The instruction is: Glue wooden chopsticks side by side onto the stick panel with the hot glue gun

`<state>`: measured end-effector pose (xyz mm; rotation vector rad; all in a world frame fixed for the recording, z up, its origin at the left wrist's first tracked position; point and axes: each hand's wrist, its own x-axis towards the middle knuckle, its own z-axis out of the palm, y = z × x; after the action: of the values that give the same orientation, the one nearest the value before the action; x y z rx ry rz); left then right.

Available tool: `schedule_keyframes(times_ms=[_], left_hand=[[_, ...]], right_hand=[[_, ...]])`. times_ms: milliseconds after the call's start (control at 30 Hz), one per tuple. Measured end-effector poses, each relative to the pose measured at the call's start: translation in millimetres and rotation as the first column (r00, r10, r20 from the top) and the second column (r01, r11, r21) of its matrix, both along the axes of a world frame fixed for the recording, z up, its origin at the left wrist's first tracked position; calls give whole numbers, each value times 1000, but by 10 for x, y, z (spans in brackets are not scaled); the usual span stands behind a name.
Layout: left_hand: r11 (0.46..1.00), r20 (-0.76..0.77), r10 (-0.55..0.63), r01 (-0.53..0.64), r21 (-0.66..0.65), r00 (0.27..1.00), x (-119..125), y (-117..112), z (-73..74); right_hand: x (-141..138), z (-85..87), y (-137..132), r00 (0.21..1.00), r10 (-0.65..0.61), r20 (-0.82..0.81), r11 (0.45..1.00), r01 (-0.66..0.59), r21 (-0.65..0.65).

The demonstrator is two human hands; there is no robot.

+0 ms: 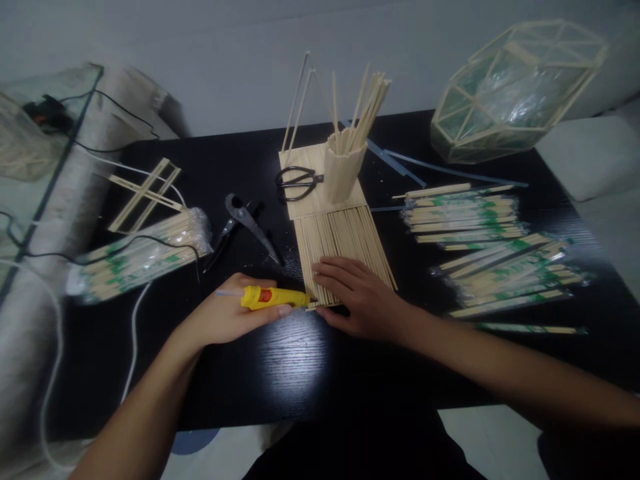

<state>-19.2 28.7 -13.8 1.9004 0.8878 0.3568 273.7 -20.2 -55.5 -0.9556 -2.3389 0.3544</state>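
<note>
Sticks (345,237) under right fingers (344,268), glue gun (280,298) alongside

Bright yellow on the glue gun (284,299) toward seven o'clock, with a red patch along its side. Pale straw, in narrow parallel stripes, for the stick mat (340,237) at centre and the stick cup (344,173) at one o'clock. Black for the scissors (316,179) at eleven and for the grain-streaked table (400,383). Green print on the clear-wrapped chopsticks (463,213) at three and nine. Grey for the wall (225,67) at twelve.
</note>
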Motion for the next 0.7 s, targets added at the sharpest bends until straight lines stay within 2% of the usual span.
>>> schedule_keyframes(times_ms=[100, 233, 533, 700], left_hand=[[1000, 9, 30, -30, -7, 1000, -37, -5, -47], [1000, -3, 15, -15, 25, 1000, -56, 2, -80], [999, -23, 7, -6, 40, 1000, -21, -8, -35], [998, -40, 17, -14, 57, 999, -40, -19, -58]], right_hand=[[-3, 0, 0, 1000, 0, 1, 1000, 0, 13], [-1, -5, 1, 1000, -5, 1, 1000, 5, 13], [-1, -15, 4, 1000, -2, -1, 1000, 2, 30], [1, -16, 1, 1000, 0, -2, 1000, 1, 23]])
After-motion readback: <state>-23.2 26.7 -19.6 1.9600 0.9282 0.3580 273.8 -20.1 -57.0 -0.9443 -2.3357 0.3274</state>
